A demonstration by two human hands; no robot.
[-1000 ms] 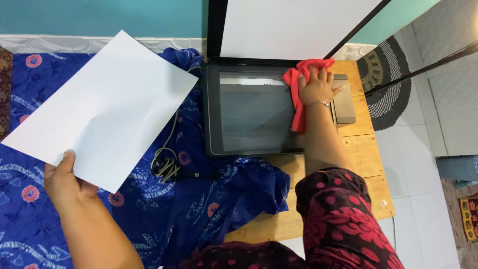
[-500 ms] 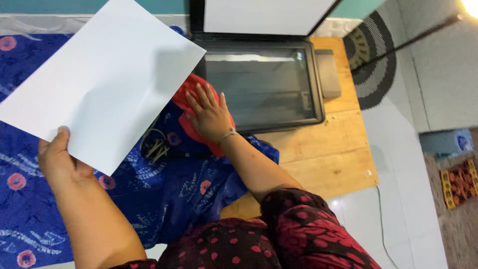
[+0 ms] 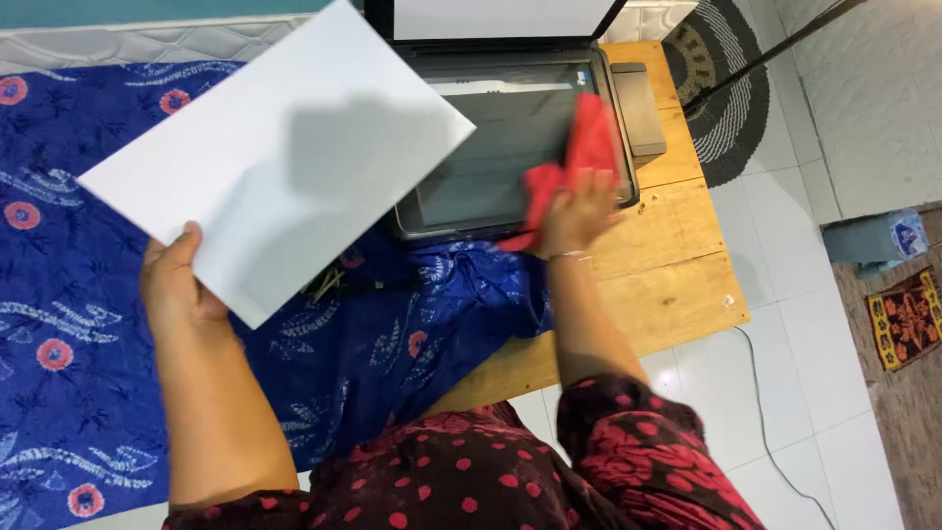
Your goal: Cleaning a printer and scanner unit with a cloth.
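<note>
My left hand (image 3: 177,280) grips the near corner of a large white sheet of paper (image 3: 280,157), held up over the blue patterned cloth and the left part of the scanner. My right hand (image 3: 574,216) holds a red cloth (image 3: 574,162) that trails across the scanner's right edge. The flatbed scanner (image 3: 510,211) sits on a low wooden table with its lid (image 3: 491,18) raised, so the glass (image 3: 491,147) is exposed.
A blue patterned cloth (image 3: 88,324) covers the surface at left and drapes over the wooden table (image 3: 677,265). A coiled cable (image 3: 329,280) lies partly under the paper. White floor tiles, a round dark mat (image 3: 721,88) and a small patterned rug (image 3: 908,319) lie to the right.
My right hand carried the red cloth from the scanner's left corner to its right front edge. The paper in my left hand shifted right, over part of the scanner.
</note>
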